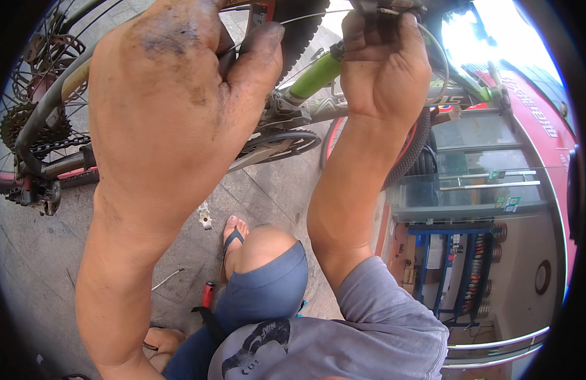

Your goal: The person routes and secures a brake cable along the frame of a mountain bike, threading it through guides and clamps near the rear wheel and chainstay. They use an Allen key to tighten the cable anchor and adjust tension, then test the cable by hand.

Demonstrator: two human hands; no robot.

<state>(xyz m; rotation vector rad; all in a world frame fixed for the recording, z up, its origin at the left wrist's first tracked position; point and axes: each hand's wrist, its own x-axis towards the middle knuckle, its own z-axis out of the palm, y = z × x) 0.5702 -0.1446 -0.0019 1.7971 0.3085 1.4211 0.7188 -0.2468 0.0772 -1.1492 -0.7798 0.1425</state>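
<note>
My left hand (163,107), grease-stained, fills the upper left, its fingers curled round something dark (225,50) mostly hidden by the hand. A thin cable (323,11) crosses near that thumb toward my right hand (383,66). That hand has its fingers closed on a dark cable fitting (385,9) at the top of the bicycle, with a looped cable housing (444,63) beside it. Below lie the green and grey bicycle frame (315,77) and the crankset (277,142). At left are the rear cassette (28,130) and derailleur (40,196).
Grey paving (236,193) holds a metal pedal-like part (205,216), a red-handled tool (208,294) and a short pale cable (167,278). My bent knee (266,253) is below. At right stand a glass shopfront (476,193) with a red sign (530,114) and a blue rack (470,266) inside.
</note>
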